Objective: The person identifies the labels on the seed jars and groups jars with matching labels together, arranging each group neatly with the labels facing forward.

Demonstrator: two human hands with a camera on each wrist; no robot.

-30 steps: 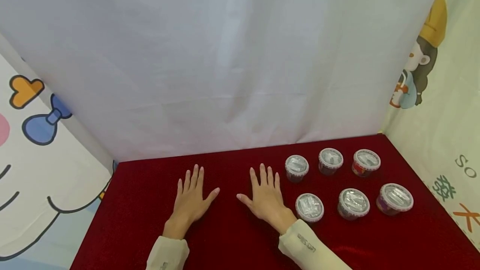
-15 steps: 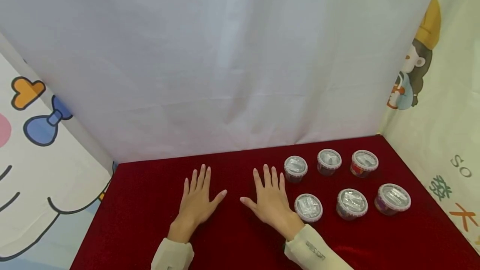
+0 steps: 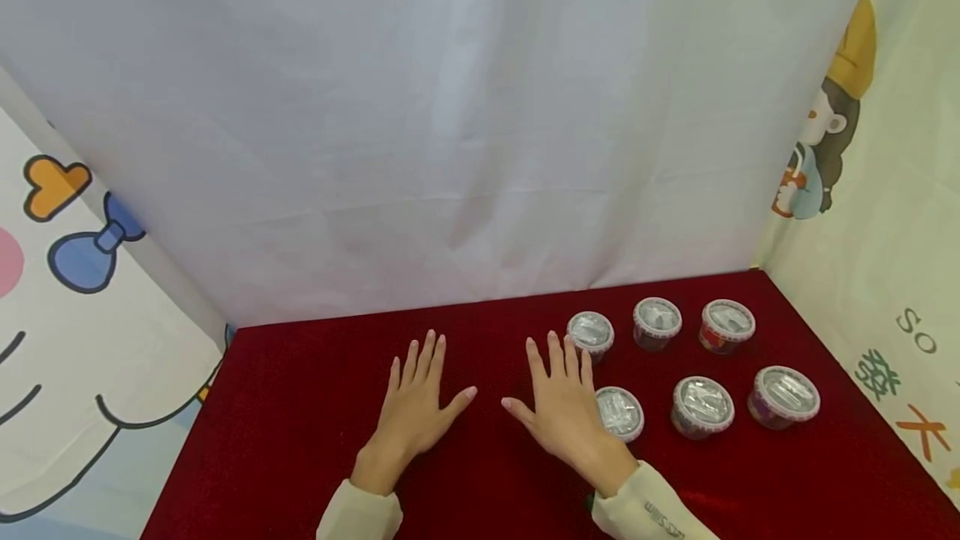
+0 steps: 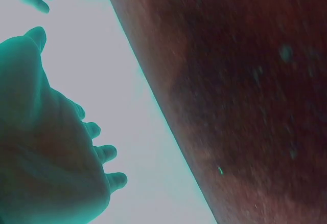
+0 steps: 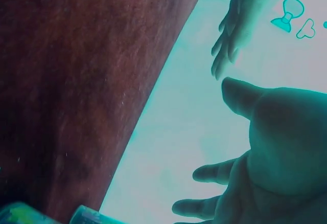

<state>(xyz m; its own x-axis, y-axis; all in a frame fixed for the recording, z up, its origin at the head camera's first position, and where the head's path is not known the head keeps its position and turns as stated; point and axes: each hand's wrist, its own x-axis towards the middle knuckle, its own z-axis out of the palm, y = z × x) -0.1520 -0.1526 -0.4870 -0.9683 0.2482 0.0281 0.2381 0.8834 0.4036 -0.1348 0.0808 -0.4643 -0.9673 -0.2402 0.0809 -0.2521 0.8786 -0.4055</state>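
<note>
My left hand (image 3: 412, 411) is held palm down over the red cloth, fingers straight and thumb spread, holding nothing. Beside it on the right, my right hand (image 3: 562, 411) has the same pose and is likewise free of any object. It overlaps the edge of a round lidded tub (image 3: 621, 415) in the head view, and its fingertips overlap another tub (image 3: 590, 332) behind. In the left wrist view the left palm (image 4: 51, 132) shows raised above the cloth. The right wrist view shows the right palm (image 5: 286, 147) with the left hand beyond it.
Several more tubs with clear lids and pale rims stand in two rows on the right, among them a back tub (image 3: 727, 326) and a front tub (image 3: 784, 397). The red cloth (image 3: 285, 432) covers the table. A white curtain (image 3: 420, 148) rises behind, with printed curtains on both sides.
Both hands have shifted to the right in the head view, the right one coming to overlap the nearest tubs. The tubs stay in place, with a slight drift of the view.
</note>
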